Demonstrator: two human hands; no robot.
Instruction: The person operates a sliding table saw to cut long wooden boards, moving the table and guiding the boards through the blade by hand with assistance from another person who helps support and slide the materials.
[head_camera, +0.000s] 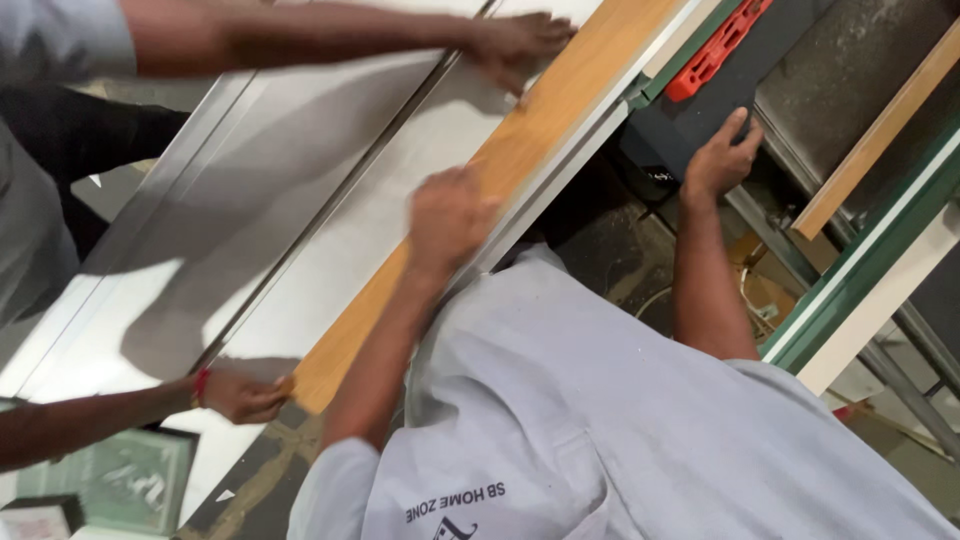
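A long wood-coloured board (560, 110) lies slanted along the edge of a white panel (400, 190). My left hand (450, 215) is closed on the board's middle, its fingers curled over the edge; it looks blurred. My right hand (722, 155) rests apart from it on a dark machine housing (690, 115), holding nothing. A co-worker's hand (520, 42) presses on the board's far end from the upper left. Another person's hand (242, 395), with a red wristband, holds the board's near end. My grey shirt (600, 430) fills the bottom.
A red plastic part (715, 50) sits beside the housing on the saw table. Farther right, a second wooden strip (880, 140) lies next to a green and white frame rail (860, 270). Metal rails (330, 200) run along the white panel. Dusty floor shows below.
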